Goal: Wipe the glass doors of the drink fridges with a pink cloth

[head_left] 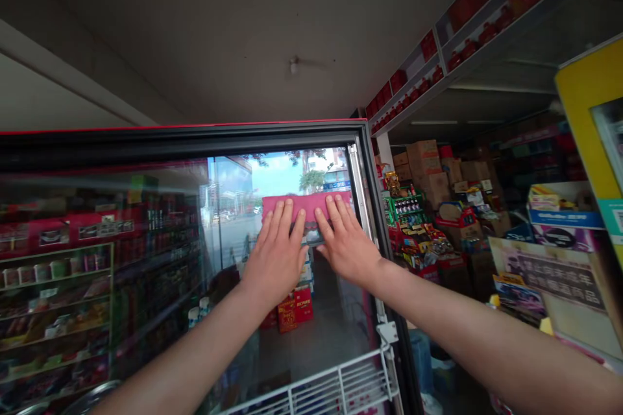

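A pink cloth [307,200] lies spread flat against the glass door [335,324] of a black-framed cabinet. My left hand [278,249] rests palm-down on the left part of the cloth, its fingers stretched upward. On the right part, my right hand [346,240] presses the same way with its fingers apart. Both hands hold the cloth to the glass by pressure, not by a grip. The palms and the cloth directly under the fingers are hidden. Reflections of the street and of shop shelves cover much of the glass.
A white wire rack [341,373] sits low at the door, below my hands. The black door frame [372,207] runs up just right of my right hand. Farther right stand stacked cardboard boxes [423,159], packaged goods, a sign board [555,279] and a yellow cabinet [579,91].
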Demonstrator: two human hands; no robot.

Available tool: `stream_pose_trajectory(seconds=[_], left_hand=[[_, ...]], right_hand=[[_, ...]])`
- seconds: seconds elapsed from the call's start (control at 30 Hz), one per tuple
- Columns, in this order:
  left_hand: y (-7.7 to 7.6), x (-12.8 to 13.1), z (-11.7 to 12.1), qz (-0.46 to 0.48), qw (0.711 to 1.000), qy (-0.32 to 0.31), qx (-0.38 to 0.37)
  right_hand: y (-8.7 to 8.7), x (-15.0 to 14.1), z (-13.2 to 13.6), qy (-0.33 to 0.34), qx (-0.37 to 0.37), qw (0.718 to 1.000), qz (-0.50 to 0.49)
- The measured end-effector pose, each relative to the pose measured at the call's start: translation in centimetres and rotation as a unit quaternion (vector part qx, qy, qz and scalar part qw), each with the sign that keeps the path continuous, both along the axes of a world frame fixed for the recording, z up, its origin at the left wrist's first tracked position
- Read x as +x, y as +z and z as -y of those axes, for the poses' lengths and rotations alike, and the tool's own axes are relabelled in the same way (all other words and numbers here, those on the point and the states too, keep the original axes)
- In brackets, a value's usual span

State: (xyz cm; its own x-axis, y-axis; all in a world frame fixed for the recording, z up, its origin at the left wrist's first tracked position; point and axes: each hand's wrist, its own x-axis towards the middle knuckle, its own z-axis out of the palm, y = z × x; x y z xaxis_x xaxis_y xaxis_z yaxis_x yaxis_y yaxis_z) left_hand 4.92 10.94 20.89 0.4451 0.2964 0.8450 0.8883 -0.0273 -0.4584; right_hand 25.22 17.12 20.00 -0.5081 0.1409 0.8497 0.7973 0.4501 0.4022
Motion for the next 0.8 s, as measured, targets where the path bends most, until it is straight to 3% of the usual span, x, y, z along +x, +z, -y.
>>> stream_pose_trajectory(seconds=[0.23, 0.37, 0.47, 0.57, 0.8], left_hand=[[9.0, 2.8, -1.2, 0.033, 0.999, -0.019, -0.001], [11.2, 3.8, -1.5, 0.044, 0.998, -0.034, 0.005], [11.0, 3.9, -1.9, 0.051, 0.998, -0.044, 0.000], [9.8, 3.7, -2.0, 0.046, 0.998, -0.050, -0.008], [4.8, 3.5, -1.8, 0.042, 0.997, -0.061, -0.014]], right_hand=[[10.1, 1.9, -0.6, -0.041, 0.042, 0.998, -0.022], [12.4, 2.4, -0.9, -0.054, 0.083, 0.995, -0.022], [11.8, 2.4, -1.3, -0.053, 0.087, 0.994, -0.035], [10.2, 2.6, -1.9, -0.039, 0.076, 0.995, -0.041], [5.1, 3.6, -2.4, -0.006, 0.044, 0.999, -0.019]])
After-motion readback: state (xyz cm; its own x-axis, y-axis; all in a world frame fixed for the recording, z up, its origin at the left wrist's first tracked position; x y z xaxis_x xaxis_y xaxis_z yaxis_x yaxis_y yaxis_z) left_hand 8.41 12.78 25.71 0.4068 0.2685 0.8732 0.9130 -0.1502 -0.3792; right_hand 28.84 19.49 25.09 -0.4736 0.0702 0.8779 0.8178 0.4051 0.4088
